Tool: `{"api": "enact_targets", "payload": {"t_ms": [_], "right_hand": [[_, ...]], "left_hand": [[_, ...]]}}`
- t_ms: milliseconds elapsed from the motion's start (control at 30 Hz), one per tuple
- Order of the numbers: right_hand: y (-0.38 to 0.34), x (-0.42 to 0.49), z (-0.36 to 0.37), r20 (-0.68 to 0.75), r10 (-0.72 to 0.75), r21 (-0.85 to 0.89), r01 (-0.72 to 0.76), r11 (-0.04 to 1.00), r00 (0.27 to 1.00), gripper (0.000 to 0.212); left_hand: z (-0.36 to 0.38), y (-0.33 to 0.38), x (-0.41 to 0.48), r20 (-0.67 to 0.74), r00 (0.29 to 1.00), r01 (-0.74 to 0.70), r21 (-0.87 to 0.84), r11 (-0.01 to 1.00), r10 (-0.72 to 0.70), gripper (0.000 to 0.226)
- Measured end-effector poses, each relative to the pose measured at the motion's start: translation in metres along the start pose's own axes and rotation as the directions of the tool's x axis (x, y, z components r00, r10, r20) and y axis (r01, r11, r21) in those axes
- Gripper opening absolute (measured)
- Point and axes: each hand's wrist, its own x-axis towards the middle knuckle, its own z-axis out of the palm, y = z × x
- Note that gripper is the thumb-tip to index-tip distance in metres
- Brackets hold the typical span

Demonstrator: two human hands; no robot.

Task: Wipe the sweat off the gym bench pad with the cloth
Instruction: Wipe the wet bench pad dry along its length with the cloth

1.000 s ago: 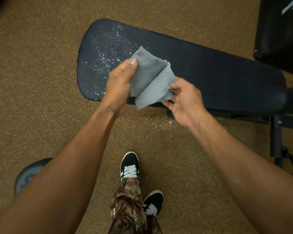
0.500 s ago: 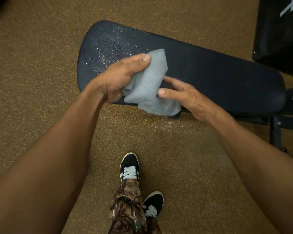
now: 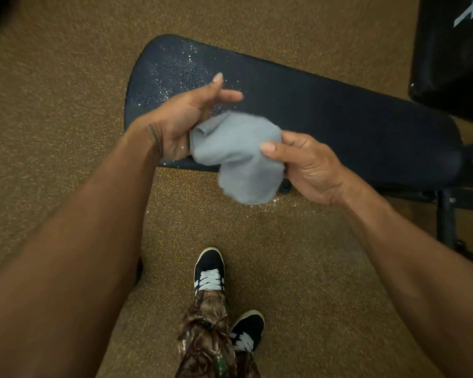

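Sweat patch (image 3: 175, 73): glistening droplets on the rounded end of the bench pad (image 3: 352, 124), just beyond and left of the left hand's fingertips. It looks not yet wiped.

Left hand (image 3: 183, 118): wide open above the pad. The thumb and the fingers that show are stretched out, with the palm turned toward the cloth. The cloth's rolled edge lies against the heel of the palm, and nothing visible curls round it.

Cloth (image 3: 238, 154): grey and bunched into a loose lump between the two hands, over the pad's near edge. Its lower flap hangs past that edge, below the right thumb. Whether it brushes the pad or hangs clear cannot be told.

How the cloth handles: probably light, soft and limp, sagging wherever it is unsupported. It should be easy to grip, but a pinch at one edge leaves the rest dangling. It would be better gathered into a flat wad under the palm, fingers spread over its middle, so that a broad face meets the wet surface.

Right hand (image 3: 309, 170): holds the cloth, thumb pressed on its right side and fingers tucked behind it.

Rest of the pad: dark and smooth-looking, running away to the right of the right hand. No droplets show there.

Bench frame (image 3: 445, 219): black metal, beyond the right forearm.

Step in hand: judged to be readying the cloth before the first pass over the wet end.
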Motion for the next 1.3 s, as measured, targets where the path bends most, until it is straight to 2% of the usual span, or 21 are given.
{"api": "enact_targets", "payload": {"t_ms": [67, 100, 233, 333, 400, 500, 600, 700, 800, 867, 933, 1000, 1067, 1133, 1167, 1233, 1300], "right_hand": [[-0.006, 0.001, 0.004, -0.043, -0.044, 0.07, 0.047, 0.996, 0.998, 0.027], [-0.011, 0.001, 0.007, -0.066, -0.06, 0.074, 0.065, 0.995, 0.996, 0.026], [-0.024, 0.002, 0.015, -0.144, -0.068, 0.124, 0.086, 0.989, 0.987, 0.025], [-0.029, 0.004, 0.018, -0.206, -0.055, 0.216, 0.101, 0.971, 0.977, 0.024], [-0.03, 0.005, 0.018, -0.25, -0.049, 0.224, 0.107, 0.969, 0.967, 0.027], [-0.028, 0.006, 0.014, -0.329, -0.019, 0.223, 0.097, 0.97, 0.944, 0.032], [-0.025, 0.006, 0.009, -0.362, 0.003, 0.223, 0.084, 0.971, 0.932, 0.033], [-0.023, 0.006, 0.007, -0.402, 0.013, 0.135, 0.045, 0.99, 0.916, 0.031], [-0.021, 0.009, 0.008, -0.504, -0.009, 0.008, 0.015, 1.0, 0.863, 0.032], [-0.021, 0.009, 0.007, -0.539, -0.05, -0.044, 0.031, 0.999, 0.841, 0.049], [-0.021, 0.008, 0.005, -0.495, -0.099, -0.103, 0.054, 0.993, 0.863, 0.062], [-0.02, 0.007, 0.002, -0.415, -0.136, -0.2, 0.055, 0.978, 0.9, 0.056], [-0.022, 0.005, 0.0, -0.354, -0.161, -0.379, 0.016, 0.925, 0.921, 0.049], [-0.024, 0.004, 0.001, -0.303, -0.154, -0.59, -0.058, 0.805, 0.94, 0.043], [-0.025, 0.004, 0.002, -0.273, -0.145, -0.676, -0.083, 0.732, 0.951, 0.038], [-0.024, 0.006, 0.004, -0.23, -0.162, -0.754, -0.071, 0.653, 0.96, 0.02], [-0.022, 0.009, 0.006, -0.217, -0.174, -0.692, -0.025, 0.721, 0.961, 0.008]], "left_hand": [[-0.007, -0.008, 0.001, 0.031, 0.997, 0.074, -0.091, 0.993, -0.072, 0.079], [-0.009, -0.013, 0.002, 0.052, 0.997, 0.066, -0.169, 0.983, -0.058, 0.088], [-0.004, -0.037, 0.004, 0.012, 0.992, -0.1, -0.519, 0.849, 0.124, 0.103], [0.008, -0.05, 0.002, 0.054, 0.982, -0.119, -0.555, 0.823, 0.178, 0.12], [0.015, -0.055, -0.003, 0.045, 0.978, -0.152, -0.508, 0.848, 0.203, 0.121], [0.021, -0.053, -0.006, -0.121, 0.968, -0.249, -0.395, 0.884, 0.218, 0.108], [0.021, -0.048, -0.001, -0.245, 0.919, -0.361, -0.207, 0.91, 0.309, 0.104], [0.014, -0.046, 0.002, -0.264, 0.872, -0.441, -0.056, 0.896, 0.413, 0.082], [0.011, -0.037, -0.006, -0.232, 0.832, -0.484, 0.14, 0.864, 0.504, 0.062], [0.01, -0.032, -0.014, -0.201, 0.824, -0.46, 0.309, 0.832, 0.53, 0.052], [0.009, -0.025, -0.021, -0.207, 0.828, -0.374, 0.489, 0.788, 0.522, 0.053], [0.006, -0.021, -0.024, -0.234, 0.806, -0.231, 0.722, 0.652, 0.544, 0.047], [0.003, -0.017, -0.028, -0.211, 0.765, -0.172, 0.844, 0.509, 0.608, 0.027], [0.001, -0.013, -0.031, -0.185, 0.766, -0.173, 0.863, 0.475, 0.615, 0.02], [-0.004, -0.012, -0.032, -0.181, 0.789, -0.177, 0.848, 0.499, 0.588, 0.022], [-0.012, -0.008, -0.034, -0.143, 0.86, -0.248, 0.72, 0.648, 0.489, 0.023], [-0.021, -0.008, -0.033, -0.036, 0.909, -0.343, 0.502, 0.794, 0.415, 0.027]]}}
